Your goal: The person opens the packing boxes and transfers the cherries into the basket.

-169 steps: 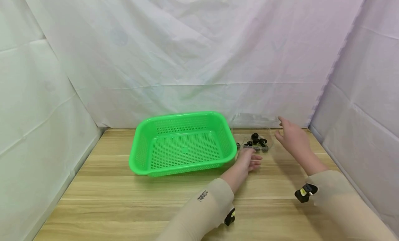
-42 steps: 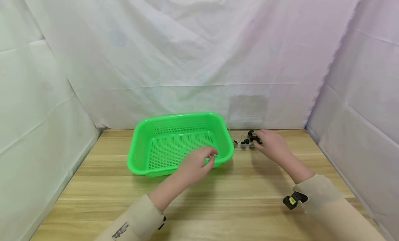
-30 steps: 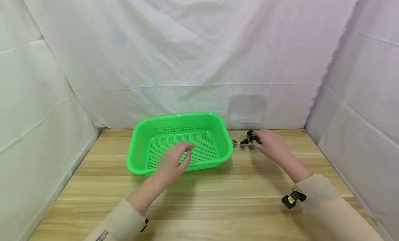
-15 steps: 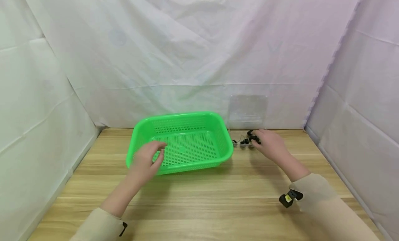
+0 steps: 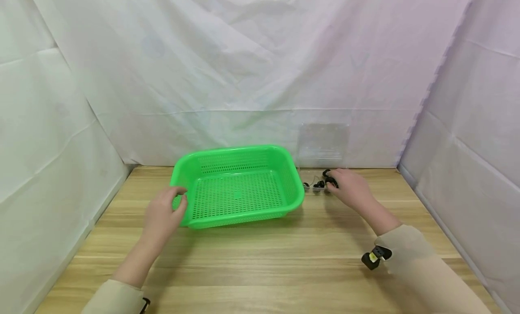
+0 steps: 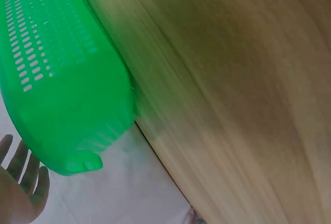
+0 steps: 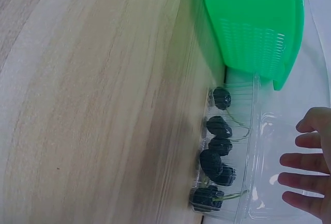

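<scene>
Dark cherries (image 7: 210, 163) with green stems lie in a clear plastic clamshell box (image 7: 253, 146), its lid (image 5: 322, 142) raised at the back. My right hand (image 5: 351, 188) is over the box's right side, fingers loosely bent and partly covering the cherries. The right wrist view shows its fingers spread, with nothing gripped. A green plastic basket (image 5: 239, 219) stands left of the box. Beside the basket's left end is my left hand (image 5: 162, 212), thumb and fingers apart and holding nothing. Whether it touches the rim cannot be told.
Both the basket and the box stand on a wood-grain table (image 5: 260, 269). A white curtain (image 5: 243, 79) hangs close behind them. White cloth walls (image 5: 44, 160) rise at the left and right.
My left hand has swept left from near the box, across the basket, to its left end. My right hand has moved in over the cherries, then stayed nearly still. The lid now stands more upright.
</scene>
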`<state>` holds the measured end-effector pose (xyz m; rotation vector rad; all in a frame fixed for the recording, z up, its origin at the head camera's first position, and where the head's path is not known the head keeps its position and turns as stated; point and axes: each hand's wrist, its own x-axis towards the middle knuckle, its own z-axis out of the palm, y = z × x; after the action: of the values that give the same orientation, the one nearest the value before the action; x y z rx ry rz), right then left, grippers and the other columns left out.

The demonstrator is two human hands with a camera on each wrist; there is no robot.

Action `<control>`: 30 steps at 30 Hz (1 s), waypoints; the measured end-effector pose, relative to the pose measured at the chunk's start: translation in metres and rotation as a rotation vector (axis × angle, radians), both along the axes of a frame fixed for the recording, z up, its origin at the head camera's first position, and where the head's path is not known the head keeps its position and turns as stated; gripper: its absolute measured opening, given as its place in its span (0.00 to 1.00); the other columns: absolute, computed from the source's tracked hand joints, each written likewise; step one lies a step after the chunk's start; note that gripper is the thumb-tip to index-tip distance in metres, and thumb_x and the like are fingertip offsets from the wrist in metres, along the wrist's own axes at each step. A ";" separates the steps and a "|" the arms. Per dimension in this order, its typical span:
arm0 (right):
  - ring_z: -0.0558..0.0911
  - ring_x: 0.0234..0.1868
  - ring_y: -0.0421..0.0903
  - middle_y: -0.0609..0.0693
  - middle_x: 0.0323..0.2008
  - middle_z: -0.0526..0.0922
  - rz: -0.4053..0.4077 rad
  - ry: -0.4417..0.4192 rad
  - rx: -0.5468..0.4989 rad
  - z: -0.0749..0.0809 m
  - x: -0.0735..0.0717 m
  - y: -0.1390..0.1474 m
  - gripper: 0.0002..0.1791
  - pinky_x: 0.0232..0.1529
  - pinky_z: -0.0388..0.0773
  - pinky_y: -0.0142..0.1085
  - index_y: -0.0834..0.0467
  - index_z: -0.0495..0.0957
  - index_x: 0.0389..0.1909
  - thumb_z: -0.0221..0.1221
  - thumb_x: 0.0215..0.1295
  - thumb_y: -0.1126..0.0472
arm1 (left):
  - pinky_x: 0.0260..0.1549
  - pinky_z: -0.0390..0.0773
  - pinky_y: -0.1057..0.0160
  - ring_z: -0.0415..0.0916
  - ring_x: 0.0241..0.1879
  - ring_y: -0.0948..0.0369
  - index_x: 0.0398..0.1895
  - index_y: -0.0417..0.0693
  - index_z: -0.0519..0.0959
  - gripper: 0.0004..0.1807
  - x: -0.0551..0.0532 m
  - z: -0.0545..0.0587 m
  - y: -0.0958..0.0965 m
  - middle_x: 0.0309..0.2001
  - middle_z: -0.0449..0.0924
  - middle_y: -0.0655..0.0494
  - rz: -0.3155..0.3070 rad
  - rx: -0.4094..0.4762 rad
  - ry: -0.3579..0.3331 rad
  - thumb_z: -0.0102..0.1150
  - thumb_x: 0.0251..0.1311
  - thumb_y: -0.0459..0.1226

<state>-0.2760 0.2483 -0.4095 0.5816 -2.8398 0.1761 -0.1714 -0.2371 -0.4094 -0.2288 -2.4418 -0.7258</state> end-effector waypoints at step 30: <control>0.79 0.50 0.61 0.62 0.51 0.81 -0.025 -0.050 -0.047 -0.010 -0.011 -0.004 0.21 0.46 0.76 0.55 0.64 0.78 0.55 0.60 0.66 0.57 | 0.45 0.75 0.43 0.71 0.52 0.38 0.74 0.32 0.49 0.33 -0.031 -0.006 -0.023 0.63 0.63 0.26 0.192 0.272 -0.585 0.39 0.69 0.36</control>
<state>-0.2869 0.2439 -0.4190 0.5383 -2.8808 0.2562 -0.2023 -0.2602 -0.4151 0.3718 -2.8005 -1.1472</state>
